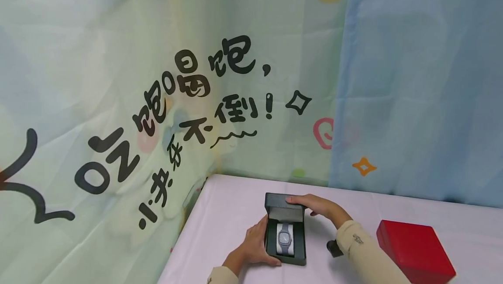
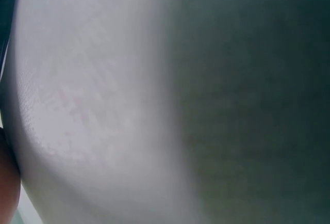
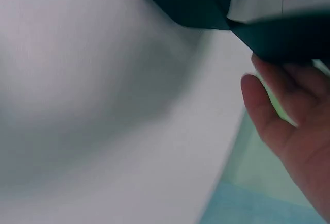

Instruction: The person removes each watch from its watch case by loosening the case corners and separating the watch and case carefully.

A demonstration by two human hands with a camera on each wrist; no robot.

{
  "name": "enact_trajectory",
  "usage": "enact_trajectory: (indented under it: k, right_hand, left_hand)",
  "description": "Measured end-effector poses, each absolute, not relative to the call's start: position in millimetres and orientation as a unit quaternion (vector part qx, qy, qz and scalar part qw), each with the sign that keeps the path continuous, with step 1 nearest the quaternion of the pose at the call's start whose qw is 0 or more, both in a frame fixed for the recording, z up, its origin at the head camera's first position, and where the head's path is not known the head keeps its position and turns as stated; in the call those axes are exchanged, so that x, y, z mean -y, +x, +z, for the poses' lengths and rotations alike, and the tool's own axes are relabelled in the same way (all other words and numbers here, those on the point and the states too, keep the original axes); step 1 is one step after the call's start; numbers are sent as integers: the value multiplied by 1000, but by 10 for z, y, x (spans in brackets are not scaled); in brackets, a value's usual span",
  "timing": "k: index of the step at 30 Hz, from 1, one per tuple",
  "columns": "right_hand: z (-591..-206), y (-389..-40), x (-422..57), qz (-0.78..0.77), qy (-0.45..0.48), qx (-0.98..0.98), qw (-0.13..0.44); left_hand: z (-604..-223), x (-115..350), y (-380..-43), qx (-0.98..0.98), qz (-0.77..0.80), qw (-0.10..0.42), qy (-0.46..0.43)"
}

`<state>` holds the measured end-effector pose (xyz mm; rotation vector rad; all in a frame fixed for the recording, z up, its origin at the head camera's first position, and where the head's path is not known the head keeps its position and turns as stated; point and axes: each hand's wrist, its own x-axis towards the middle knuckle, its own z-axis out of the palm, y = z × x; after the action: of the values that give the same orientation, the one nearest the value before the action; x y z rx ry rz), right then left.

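A dark green hinged watch box [image 1: 300, 244] stands on the table with its lid [image 1: 280, 200] raised. Inside lies a wristwatch [image 1: 284, 237] with a grey-blue strap, wrapped around a white cushion [image 1: 291, 231]. My left hand [image 1: 257, 242] grips the box's left side, its thumb along the front corner. My right hand [image 1: 320, 206] touches the lid's upper right edge with extended fingers. In the right wrist view, fingertips of that hand [image 3: 304, 110] meet the lid's dark edge [image 3: 289, 35], and its pale lining shows. The left wrist view is mostly blurred tablecloth, with skin at the edge.
A red box [image 1: 414, 249] sits on the table to the right, beside my right forearm. Next to that sleeve is a small black object [image 1: 335, 248]. A pale cloth covers the table [image 1: 235, 201]. Printed curtains [image 1: 275, 153] hang along its back and left sides.
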<state>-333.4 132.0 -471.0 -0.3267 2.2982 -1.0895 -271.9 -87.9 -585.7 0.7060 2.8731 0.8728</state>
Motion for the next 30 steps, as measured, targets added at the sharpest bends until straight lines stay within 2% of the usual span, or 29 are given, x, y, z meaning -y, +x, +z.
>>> enact_trajectory:
  k: [5,16,23,26,30]
  right_hand:
    - [-4798,-3303,-1317,-477,-41,-830,285]
    - [-4722,-3304,-1336,-485,-37,-830,273]
    - [-4701,-3264,-1412,-440,-55,-881,167]
    - [-4754,-3148,-1466,-443,-76,-885,117]
    - [-4886,-2921,-1507,-419,-123,-899,37]
  left_hand:
    - [-5896,850,-2638,-929,287,42,231]
    - [-5815,814,-2688,-932,276,38,232]
    - [-5777,804,-2715,-935,270,46,224]
    - [-5774,838,-2707,-934,280,46,219]
    - [-5831,906,-2721,-923,299,19,241]
